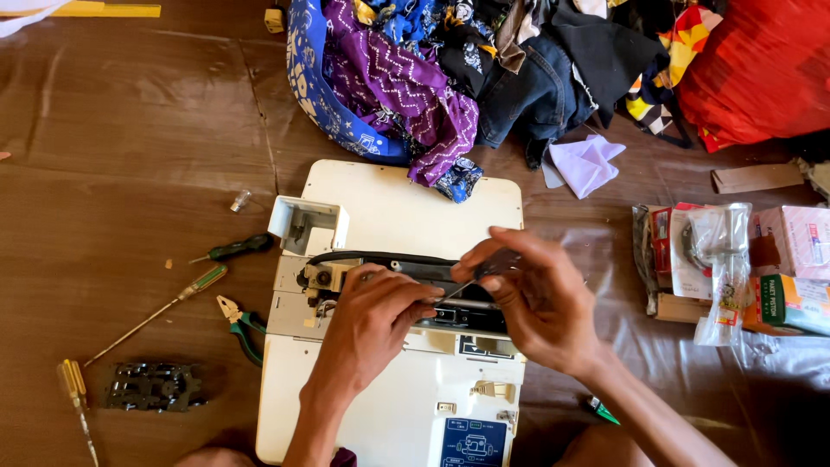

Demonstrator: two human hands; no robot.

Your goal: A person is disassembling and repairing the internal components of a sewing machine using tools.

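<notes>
A white sewing machine lies on its side on the brown floor, its open underside showing black and metal parts. My left hand rests on those parts, fingers pinched at the middle of the opening. My right hand grips a dark-handled screwdriver, whose thin shaft points left toward my left fingertips. What the left fingers pinch is too small to tell.
To the left lie two screwdrivers, green-handled pliers, a yellow-handled tool, a black metal part and a small bulb. Piled clothes sit behind the machine. Boxes and plastic packets are at right.
</notes>
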